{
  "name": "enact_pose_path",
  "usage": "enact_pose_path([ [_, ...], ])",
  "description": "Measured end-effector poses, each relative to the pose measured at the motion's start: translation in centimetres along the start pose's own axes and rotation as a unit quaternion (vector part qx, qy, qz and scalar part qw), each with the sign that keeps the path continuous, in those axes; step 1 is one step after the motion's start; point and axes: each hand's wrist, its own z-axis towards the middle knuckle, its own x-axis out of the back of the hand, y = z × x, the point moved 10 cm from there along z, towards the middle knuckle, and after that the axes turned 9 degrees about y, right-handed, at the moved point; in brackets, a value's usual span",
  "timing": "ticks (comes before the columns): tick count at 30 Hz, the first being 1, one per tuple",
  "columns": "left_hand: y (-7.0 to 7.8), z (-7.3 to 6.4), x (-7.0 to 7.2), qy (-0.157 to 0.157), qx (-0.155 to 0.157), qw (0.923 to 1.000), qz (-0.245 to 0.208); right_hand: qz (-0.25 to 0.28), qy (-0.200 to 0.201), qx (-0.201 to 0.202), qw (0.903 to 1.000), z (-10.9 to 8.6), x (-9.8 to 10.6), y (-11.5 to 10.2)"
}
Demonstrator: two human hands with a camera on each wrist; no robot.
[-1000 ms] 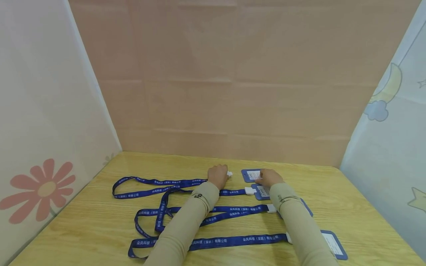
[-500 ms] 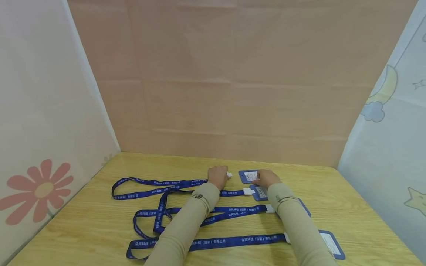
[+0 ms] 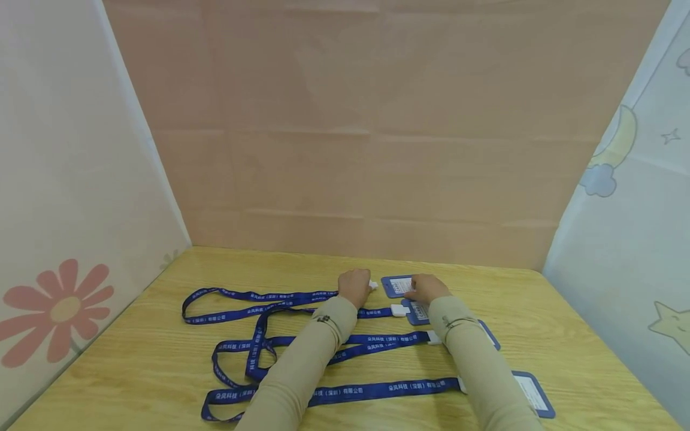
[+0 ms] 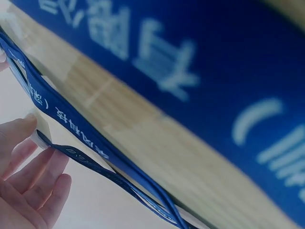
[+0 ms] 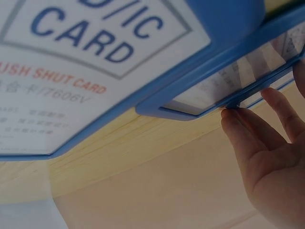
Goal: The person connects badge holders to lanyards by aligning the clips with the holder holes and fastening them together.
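Observation:
In the head view my left hand grips the white clip at the end of the farthest blue lanyard. The left wrist view shows thumb and fingers pinching that clip. My right hand holds the farthest blue-rimmed card holder by its right side. Fingers pinch the edge of this holder in the right wrist view. A small gap separates clip and holder. Nearer to me, a second card holder lies beside another lanyard's white clip.
More blue lanyards stretch across the wooden table, looped at the left. A card holder lies front right; another is partly under the right sleeve. A brown covering stands behind the table, with pale sheets either side.
The gap between clip and card holder has narrowed. My left hand has moved slightly right with the clip, against the table. The whole head view has drifted a little.

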Motion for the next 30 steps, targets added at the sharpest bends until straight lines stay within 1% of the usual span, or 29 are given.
enact_pose_path([
  [5, 0.2, -0.1, -0.1, 0.0, -0.011, 0.9999, 0.004, -0.001, 0.0, 0.002, 1.0, -0.1, -0.1, -0.3],
  [12, 0.4, -0.1, -0.5, -0.005, -0.016, 0.9999, 0.006, 0.001, 0.003, -0.002, 1.0, -0.1, -0.2, -0.4],
  [19, 0.4, -0.2, -0.1, -0.001, -0.023, 0.9997, 0.01, 0.007, 0.008, -0.001, 0.9999, -0.3, 0.2, -1.1],
  [27, 0.5, -0.4, -0.5, -0.022, -0.025, 0.9994, 0.014, 0.009, 0.011, 0.005, 0.9999, -0.5, 0.3, -1.6],
  [30, 0.5, -0.5, -0.4, -0.023, -0.025, 0.9993, 0.014, 0.012, 0.011, 0.002, 0.9999, -0.5, 0.2, -1.7],
])
